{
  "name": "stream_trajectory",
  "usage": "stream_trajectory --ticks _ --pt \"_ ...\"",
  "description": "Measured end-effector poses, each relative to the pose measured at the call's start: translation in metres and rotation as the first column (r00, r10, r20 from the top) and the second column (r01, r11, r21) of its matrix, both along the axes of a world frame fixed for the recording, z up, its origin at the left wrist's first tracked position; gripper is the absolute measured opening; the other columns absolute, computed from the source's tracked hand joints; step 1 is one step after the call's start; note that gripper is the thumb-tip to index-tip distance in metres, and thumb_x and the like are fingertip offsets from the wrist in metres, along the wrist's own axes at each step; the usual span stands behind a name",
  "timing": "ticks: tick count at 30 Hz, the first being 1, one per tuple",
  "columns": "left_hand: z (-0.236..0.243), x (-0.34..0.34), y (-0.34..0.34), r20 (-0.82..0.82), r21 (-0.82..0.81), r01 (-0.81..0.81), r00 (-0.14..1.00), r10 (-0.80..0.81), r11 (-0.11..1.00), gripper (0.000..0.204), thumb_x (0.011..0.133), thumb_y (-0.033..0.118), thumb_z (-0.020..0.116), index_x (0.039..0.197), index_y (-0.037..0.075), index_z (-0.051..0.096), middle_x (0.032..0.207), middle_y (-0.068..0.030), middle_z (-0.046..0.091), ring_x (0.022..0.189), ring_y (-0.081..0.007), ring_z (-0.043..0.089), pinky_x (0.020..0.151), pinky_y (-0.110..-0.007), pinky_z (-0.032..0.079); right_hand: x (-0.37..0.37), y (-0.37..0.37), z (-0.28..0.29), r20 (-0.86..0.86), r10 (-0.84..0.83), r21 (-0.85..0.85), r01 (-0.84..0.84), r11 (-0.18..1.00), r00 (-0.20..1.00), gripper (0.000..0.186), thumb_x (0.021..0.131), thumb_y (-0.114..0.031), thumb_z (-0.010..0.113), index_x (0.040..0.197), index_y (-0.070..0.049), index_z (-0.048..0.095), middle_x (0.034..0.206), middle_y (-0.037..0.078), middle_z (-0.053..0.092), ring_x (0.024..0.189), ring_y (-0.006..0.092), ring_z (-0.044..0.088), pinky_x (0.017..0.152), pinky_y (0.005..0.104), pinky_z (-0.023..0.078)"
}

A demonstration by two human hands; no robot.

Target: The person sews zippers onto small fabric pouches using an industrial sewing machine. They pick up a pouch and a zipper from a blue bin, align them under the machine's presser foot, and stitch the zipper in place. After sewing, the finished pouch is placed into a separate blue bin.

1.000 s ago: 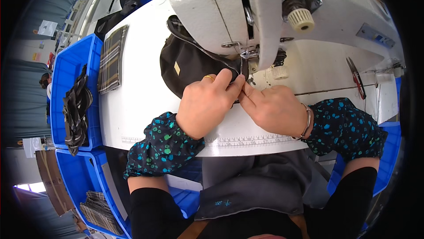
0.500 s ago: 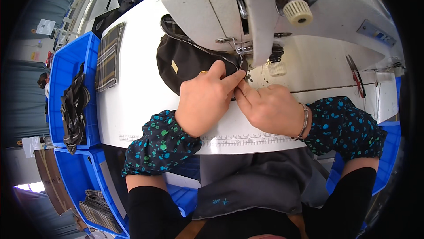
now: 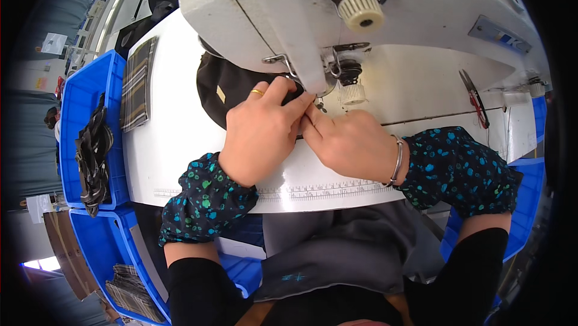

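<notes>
A dark fabric pouch [image 3: 214, 79] with a small tan label lies on the white table, partly hidden behind the sewing machine's head [image 3: 265, 19]. Its near right edge runs in by the machine's needle area, where my fingers cover most of it. My left hand [image 3: 259, 133], a ring on one finger, presses on the pouch, thumb and fingertips drawn together at that edge. Close against it, my right hand [image 3: 352, 145] pinches the same edge with thumb and forefinger. The hands' fingertips meet just in front of the machine's foot, which is mostly hidden.
Red-handled snips [image 3: 475, 100] lie at the right on the table [image 3: 180, 163]. Folded plaid cloth [image 3: 138, 85] rests at its left edge. Blue bins [image 3: 117, 163] with dark and plaid pieces stand at left; another blue bin [image 3: 527, 205] is at right. A printed ruler [image 3: 319, 192] follows the front edge.
The whole view has shifted, so machine, table and hands sit further left in the picture. The pouch's zipper, plain to see before, is now mostly hidden. Both hands keep their grip.
</notes>
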State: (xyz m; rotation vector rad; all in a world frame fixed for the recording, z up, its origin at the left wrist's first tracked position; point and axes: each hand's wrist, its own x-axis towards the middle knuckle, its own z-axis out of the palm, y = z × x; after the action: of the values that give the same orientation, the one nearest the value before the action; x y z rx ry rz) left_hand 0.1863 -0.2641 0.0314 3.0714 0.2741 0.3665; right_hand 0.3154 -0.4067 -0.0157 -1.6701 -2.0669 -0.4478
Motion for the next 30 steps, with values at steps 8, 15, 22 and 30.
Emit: stream_trajectory --ticks 8,15,22,30 --pt "0.000 0.011 0.005 0.024 -0.060 -0.004 1.000 0.006 0.998 0.015 0.087 0.014 0.071 0.100 0.009 0.077 0.104 -0.0065 0.070 0.087 -0.0311 0.070 0.066 -0.041 0.057 0.010 0.001 0.001 0.043 -0.038 -0.128 0.043 0.991 0.998 0.028 0.084 -0.011 0.064 0.105 0.006 0.069 0.117 0.023 0.072 0.058 0.0147 0.066 0.050 0.0298 0.052" --pt "0.007 0.011 0.005 -0.006 -0.129 0.004 1.000 -0.005 0.992 0.025 0.085 0.016 0.070 0.108 0.008 0.077 0.102 -0.0110 0.071 0.081 -0.0340 0.070 0.070 -0.042 0.058 0.012 0.003 0.001 -0.042 -0.059 -0.033 0.057 0.998 0.997 0.009 0.079 -0.013 0.067 0.082 -0.004 0.067 0.069 0.004 0.062 0.060 0.0183 0.067 0.049 0.0326 0.051" --pt "0.009 0.011 0.005 -0.019 -0.165 0.005 1.000 -0.008 0.986 0.037 0.080 0.021 0.071 0.114 0.007 0.076 0.102 -0.0131 0.070 0.082 -0.0355 0.070 0.071 -0.042 0.058 0.011 0.003 0.001 -0.025 -0.085 -0.030 0.085 0.996 0.996 0.008 0.080 -0.013 0.067 0.080 -0.006 0.065 0.068 0.004 0.061 0.058 0.0179 0.066 0.049 0.0326 0.050" --pt "0.010 0.010 0.007 -0.049 -0.186 -0.007 0.999 -0.003 0.983 0.045 0.075 0.022 0.074 0.117 0.005 0.076 0.102 -0.0160 0.069 0.083 -0.0365 0.069 0.073 -0.043 0.058 0.012 0.003 0.003 -0.025 -0.117 -0.018 0.117 0.993 0.993 0.009 0.080 -0.015 0.067 0.079 -0.008 0.063 0.066 0.002 0.061 0.058 0.0170 0.066 0.049 0.0321 0.049"
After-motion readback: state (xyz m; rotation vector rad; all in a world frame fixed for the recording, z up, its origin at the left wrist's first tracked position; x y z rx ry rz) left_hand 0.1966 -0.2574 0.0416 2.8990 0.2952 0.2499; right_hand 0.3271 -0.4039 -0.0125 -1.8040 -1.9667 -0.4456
